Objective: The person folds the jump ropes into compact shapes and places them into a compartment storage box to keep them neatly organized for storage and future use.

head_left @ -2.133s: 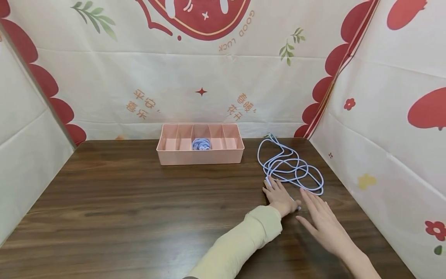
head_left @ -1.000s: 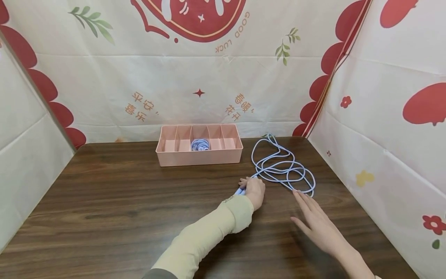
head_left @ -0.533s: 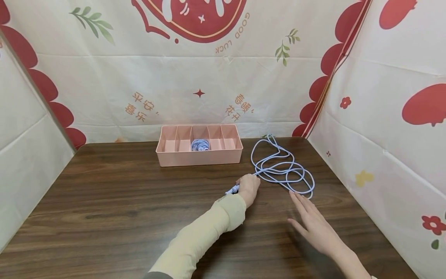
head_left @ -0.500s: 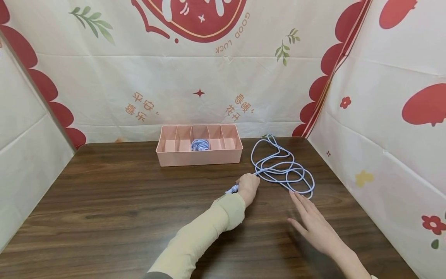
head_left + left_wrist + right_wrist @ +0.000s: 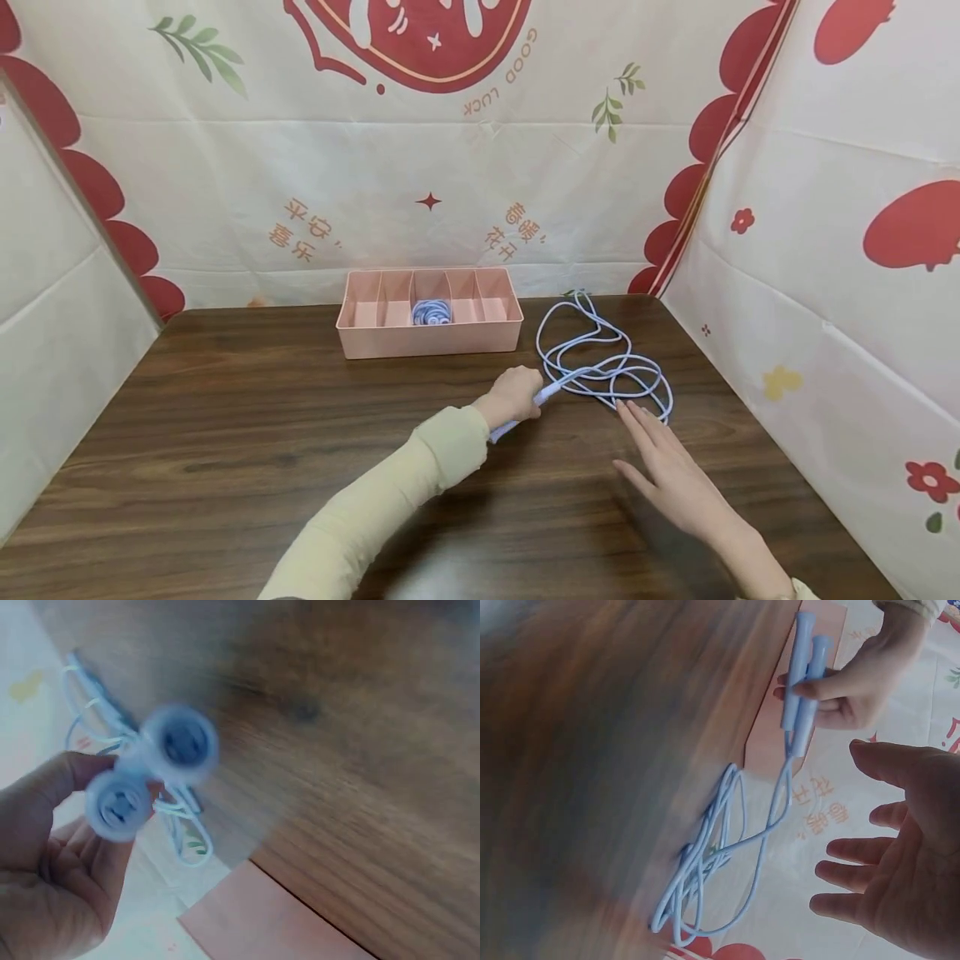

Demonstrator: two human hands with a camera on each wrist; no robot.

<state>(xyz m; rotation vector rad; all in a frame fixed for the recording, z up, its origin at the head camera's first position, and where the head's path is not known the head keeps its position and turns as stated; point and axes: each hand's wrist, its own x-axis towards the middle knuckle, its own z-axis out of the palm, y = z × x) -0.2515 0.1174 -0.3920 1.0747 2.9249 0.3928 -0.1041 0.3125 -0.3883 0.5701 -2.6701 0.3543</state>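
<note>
The left hand's grip [image 5: 513,393] is closed round the jump rope's two blue handles [image 5: 797,667]; its cord [image 5: 592,369] loops toward the tabletop's [image 5: 262,433] far right corner, beside the extended right hand [image 5: 678,479], which grasps nothing.

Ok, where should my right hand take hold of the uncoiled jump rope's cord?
Best just beyond the handles, I'd say: there both strands of the cord run close together before spreading apart. Bring the right hand in from the right, since the left hand grips the handles from the other side.
</note>
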